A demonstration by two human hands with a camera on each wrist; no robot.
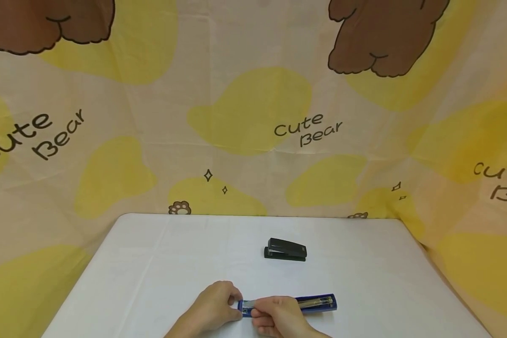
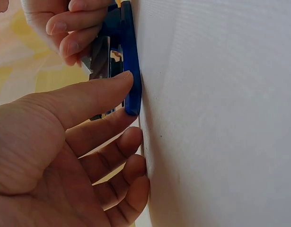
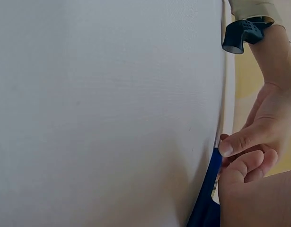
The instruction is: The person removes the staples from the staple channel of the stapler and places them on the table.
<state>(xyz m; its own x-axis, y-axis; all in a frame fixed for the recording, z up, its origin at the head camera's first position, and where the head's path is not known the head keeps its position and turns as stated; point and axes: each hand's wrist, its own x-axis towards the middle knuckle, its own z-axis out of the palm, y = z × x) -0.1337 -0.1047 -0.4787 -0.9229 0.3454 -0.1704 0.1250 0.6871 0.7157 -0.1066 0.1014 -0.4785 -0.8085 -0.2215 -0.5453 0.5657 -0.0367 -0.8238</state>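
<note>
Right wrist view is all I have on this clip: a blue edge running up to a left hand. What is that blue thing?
Observer: The head view shows a blue stapler with its brass-coloured inner part exposed.
Operator: Anything else on the table that I'm missing?
Observer: Yes, a black stapler on the white table, farther from the person than the blue one.
Operator: I can make out the left thumb. Where is the index finger?
Observer: In the left wrist view, the left hand has its index fingertip against the blue stapler's rounded end.

"Cute Bear" (image 1: 308, 130) (repeated) on cloth (image 1: 247, 110)
</note>
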